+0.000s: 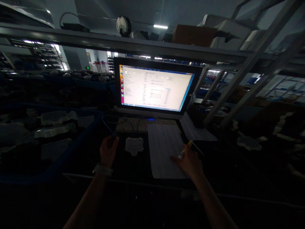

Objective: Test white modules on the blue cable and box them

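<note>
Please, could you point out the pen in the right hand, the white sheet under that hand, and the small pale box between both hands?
Pen [190, 144]: head view, on its yellow end.
White sheet [164, 149]: head view, on its middle.
Small pale box [134, 145]: head view, on its upper face.

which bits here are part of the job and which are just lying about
Seemingly in use: blue cable in left hand, marker in right hand, sheet under that hand, white unit between the hands, lit screen

Probably lying about: other sheet at right, carton on the shelf, blue bin
</note>
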The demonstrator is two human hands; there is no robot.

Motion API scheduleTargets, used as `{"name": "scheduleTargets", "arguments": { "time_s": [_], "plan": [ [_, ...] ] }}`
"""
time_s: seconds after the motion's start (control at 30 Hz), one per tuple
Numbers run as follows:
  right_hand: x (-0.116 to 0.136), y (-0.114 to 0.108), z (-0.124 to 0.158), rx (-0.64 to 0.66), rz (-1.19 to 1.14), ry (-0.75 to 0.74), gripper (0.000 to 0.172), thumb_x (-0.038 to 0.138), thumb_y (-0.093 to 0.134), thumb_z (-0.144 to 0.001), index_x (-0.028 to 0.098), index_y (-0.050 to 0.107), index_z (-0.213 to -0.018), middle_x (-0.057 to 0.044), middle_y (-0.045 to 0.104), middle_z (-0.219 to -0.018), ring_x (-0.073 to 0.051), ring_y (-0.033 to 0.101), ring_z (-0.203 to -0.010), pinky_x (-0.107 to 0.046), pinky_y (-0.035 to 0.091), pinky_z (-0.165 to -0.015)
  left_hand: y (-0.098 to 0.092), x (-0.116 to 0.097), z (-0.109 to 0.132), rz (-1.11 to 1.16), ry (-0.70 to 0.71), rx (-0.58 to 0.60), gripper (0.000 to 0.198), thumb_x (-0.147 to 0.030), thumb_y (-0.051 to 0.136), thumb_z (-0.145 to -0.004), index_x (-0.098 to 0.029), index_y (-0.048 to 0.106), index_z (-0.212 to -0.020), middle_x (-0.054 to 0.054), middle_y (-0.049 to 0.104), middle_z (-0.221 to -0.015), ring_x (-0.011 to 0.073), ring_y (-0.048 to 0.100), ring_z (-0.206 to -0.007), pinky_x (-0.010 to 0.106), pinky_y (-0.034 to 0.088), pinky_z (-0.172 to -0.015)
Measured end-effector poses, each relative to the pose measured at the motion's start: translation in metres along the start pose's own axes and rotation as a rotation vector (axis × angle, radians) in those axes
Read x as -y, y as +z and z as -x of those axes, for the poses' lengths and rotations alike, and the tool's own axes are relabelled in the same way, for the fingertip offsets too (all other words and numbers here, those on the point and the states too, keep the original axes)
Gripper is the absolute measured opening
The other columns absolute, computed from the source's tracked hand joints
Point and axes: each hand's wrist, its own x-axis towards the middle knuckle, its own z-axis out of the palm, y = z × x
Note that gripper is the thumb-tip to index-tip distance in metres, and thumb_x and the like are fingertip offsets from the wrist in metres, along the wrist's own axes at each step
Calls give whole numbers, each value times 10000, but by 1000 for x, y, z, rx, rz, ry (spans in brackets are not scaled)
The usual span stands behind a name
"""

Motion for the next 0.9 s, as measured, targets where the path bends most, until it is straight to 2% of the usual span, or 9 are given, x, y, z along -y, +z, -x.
{"name": "scheduleTargets", "arguments": {
  "time_s": [0.13,0.2,0.3,0.4,0.53,0.63,0.9],
  "plan": [
    [0,-6,-6,-68,-117,-33,762,663,600,-637,165,412,-1182,-192,587,-1064,-378,549,-994,-497,474,-719,0,0,1,1,9,12,344,-406,654,-632,-164,569,-861,71,670,-866,199,637,-837,335,515,-744],
    [4,-11,-14,-121,-309,-53,748,650,616,-631,188,390,-1175,-174,582,-1102,-342,563,-1014,-472,473,-773,-1,-2,1,-10,17,7,337,-403,651,-628,-164,569,-850,70,669,-863,200,634,-839,338,512,-751],
    [13,-15,-34,-168,-684,-63,598,584,632,-660,229,403,-1084,-118,627,-1056,-254,623,-916,-397,480,-783,-1,-5,1,-46,27,4,338,-394,656,-617,-160,576,-848,70,666,-867,203,629,-847,344,509,-763],
    [22,-7,-56,-157,-991,-40,426,558,577,-716,233,451,-960,-47,675,-814,-188,628,-696,-330,480,-665,-1,-7,0,-51,9,-10,335,-376,660,-613,-155,581,-851,71,665,-858,204,629,-837,345,510,-756],
    [21,18,-74,-20,-1355,210,470,634,448,-728,207,539,-901,5,620,-586,-136,526,-471,-254,380,-457,-1,-5,0,-40,-16,-16,343,-376,668,-615,-152,582,-860,74,667,-860,205,630,-836,349,511,-757],
    [15,34,-78,-1,-1426,328,500,663,442,-686,198,582,-800,16,566,-521,-123,489,-434,-238,325,-412,-1,-2,-1,-48,0,-18,359,-394,672,-618,-151,584,-866,75,669,-868,204,631,-843,348,513,-760],
    [14,40,-76,-31,-1482,375,420,602,499,-668,199,602,-729,24,544,-493,-110,457,-431,-241,306,-415,-1,2,-1,-48,-23,-37,428,-436,682,-596,-145,592,-898,72,659,-882,212,626,-851,370,507,-781]
  ]
}}
